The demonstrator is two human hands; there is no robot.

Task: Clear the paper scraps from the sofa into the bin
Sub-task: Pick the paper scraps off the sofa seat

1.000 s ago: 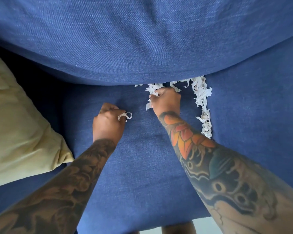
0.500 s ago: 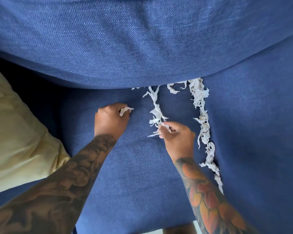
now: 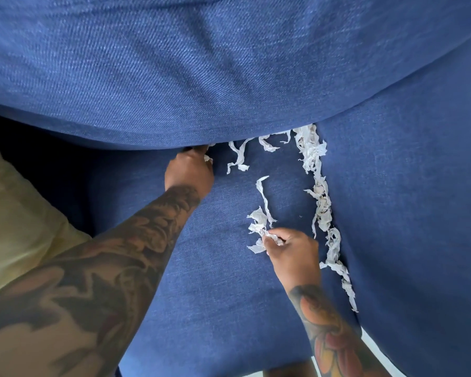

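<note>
White shredded paper scraps lie on the blue sofa seat [image 3: 215, 281]. A long line of scraps [image 3: 322, 202] fills the seam between two seat cushions. Loose strips [image 3: 238, 156] lie just below the back cushion [image 3: 229, 72]. My right hand [image 3: 292, 254] pinches a bunch of scraps [image 3: 260, 224] in its fingertips at mid-seat. My left hand [image 3: 189, 171] is closed at the crease under the back cushion, with a small white scrap [image 3: 207, 158] showing at its fingers. No bin is in view.
A pale yellow-green pillow [image 3: 19, 219] rests on the sofa at the left. A sliver of light floor [image 3: 375, 346] shows past the seat's front edge at the bottom right.
My right hand pulled a bunch of scraps away from the back cushion toward the seat's middle. My left hand moved up to the crease under the back cushion, still closed on its scrap.
</note>
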